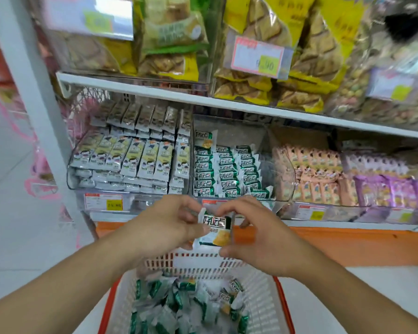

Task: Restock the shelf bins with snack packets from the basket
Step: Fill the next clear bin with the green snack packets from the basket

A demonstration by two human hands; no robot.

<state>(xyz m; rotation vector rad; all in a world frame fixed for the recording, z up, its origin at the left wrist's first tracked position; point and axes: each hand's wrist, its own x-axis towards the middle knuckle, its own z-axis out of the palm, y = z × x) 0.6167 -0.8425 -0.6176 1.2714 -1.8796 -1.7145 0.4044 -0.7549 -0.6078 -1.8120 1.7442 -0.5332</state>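
A green-and-white snack packet is held upright between both hands above the basket. My left hand pinches its left edge; my right hand grips its right side with fingers on top and thumb below. The white basket with a red rim sits below, holding several matching green packets. Straight ahead is a clear shelf bin with rows of the same green packets, its right part bare.
Left of that bin a bin of white and grey packets; to the right, bins of pink and purple packets. Above, a white shelf carries large yellow bags. An orange shelf base runs below.
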